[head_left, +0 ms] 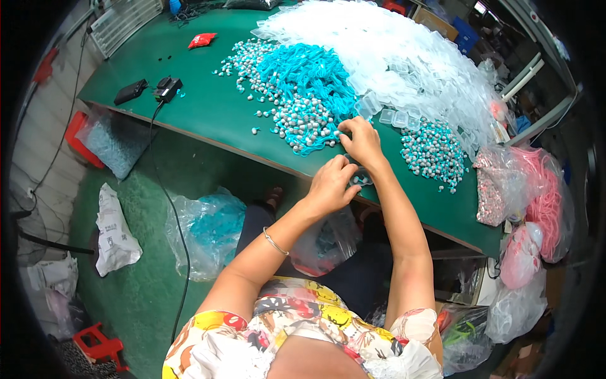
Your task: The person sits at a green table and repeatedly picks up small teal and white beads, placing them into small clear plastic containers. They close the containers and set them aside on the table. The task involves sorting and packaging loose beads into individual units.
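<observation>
A green tabletop (pixel 208 107) carries a great drift of clear plastic cases (pixel 404 57), then a tangle of turquoise beaded cords (pixel 309 88), then a smaller heap of beaded pieces (pixel 434 155). At the near edge the left hand (pixel 329 184) is curled around one small clear case (pixel 360 179); the right hand (pixel 362 140) pinches closed above it, its contents hidden. Best keep the case level and steady while feeding cord in.

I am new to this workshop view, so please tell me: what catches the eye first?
The turquoise cords with small grey beads, heaped mid-table, stand out, with a big pile of clear plastic boxes behind them. At the table's near edge, the left hand and right hand work together on a small box.
</observation>
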`<state>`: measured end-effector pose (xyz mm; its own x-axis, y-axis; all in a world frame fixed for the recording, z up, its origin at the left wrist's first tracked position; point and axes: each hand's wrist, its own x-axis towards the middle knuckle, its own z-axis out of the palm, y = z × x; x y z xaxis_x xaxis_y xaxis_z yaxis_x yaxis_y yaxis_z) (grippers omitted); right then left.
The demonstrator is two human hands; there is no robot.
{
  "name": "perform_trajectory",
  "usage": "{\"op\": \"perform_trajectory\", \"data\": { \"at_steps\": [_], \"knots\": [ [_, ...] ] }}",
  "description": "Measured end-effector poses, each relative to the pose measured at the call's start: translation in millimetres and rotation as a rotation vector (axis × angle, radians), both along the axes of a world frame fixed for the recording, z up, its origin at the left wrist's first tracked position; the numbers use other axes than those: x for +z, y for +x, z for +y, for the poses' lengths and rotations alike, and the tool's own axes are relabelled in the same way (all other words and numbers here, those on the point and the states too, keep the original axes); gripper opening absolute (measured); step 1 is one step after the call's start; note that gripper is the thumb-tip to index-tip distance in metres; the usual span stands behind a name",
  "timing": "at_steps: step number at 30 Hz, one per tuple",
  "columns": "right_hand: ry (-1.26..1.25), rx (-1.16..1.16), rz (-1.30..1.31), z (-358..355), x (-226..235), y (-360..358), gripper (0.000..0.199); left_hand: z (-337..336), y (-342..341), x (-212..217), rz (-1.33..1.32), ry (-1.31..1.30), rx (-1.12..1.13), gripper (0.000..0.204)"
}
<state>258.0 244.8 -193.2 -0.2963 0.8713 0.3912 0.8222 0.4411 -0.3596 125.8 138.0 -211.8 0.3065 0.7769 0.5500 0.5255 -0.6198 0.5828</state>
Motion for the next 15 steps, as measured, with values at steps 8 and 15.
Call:
{"op": "perform_trajectory", "data": {
  "at_steps": [8,15],
  "knots": [
    [-0.05,-0.023,0.33,-24,5,41,0.021,3,-3,-1,-0.028,-0.043,-0.039,0.04],
    [-0.049,0.142,0.327,-76,17,80,0.019,5,-5,3,-0.069,-0.13,-0.05,0.047]
  ]
}}
